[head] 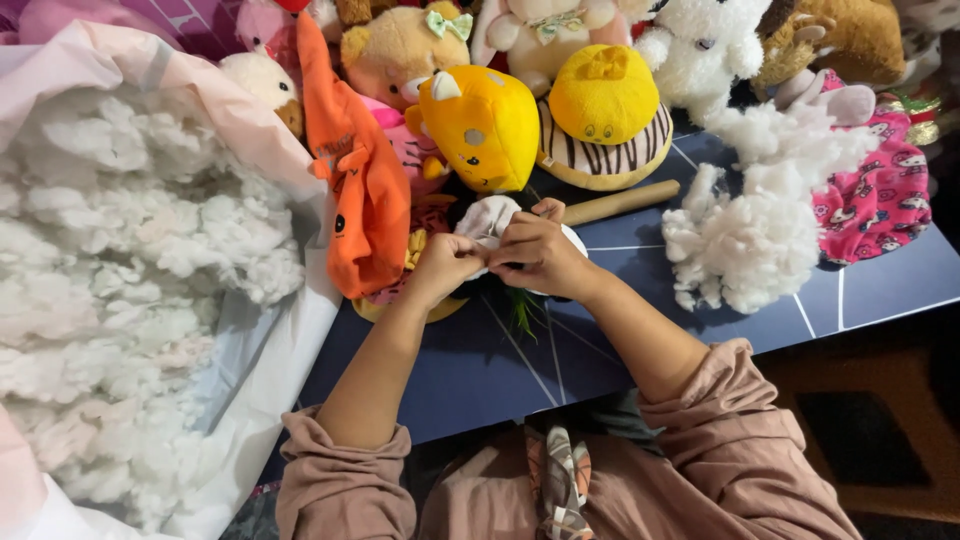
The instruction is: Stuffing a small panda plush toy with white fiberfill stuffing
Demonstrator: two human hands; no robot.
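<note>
Head view shows both hands meeting over the middle of the dark blue desk (pixel 500 370), closed on a small white plush toy skin (pixel 492 218). The left hand (pixel 445 265) is curled shut, pinching the fabric's near edge; the right hand (pixel 538 255) grips it from the right, fingers folded over the cloth. The skin looks limp, light and soft, so it will likely sag wherever unsupported; best held at the opening's rim. A wooden stick (pixel 620 203) lies just beyond the hands. A pile of white stuffing (pixel 745 225) sits right, a big bag of stuffing (pixel 130 280) left. An orange toy skin (pixel 365 190) and a yellow plush cube (pixel 485 125) lie far.
</note>
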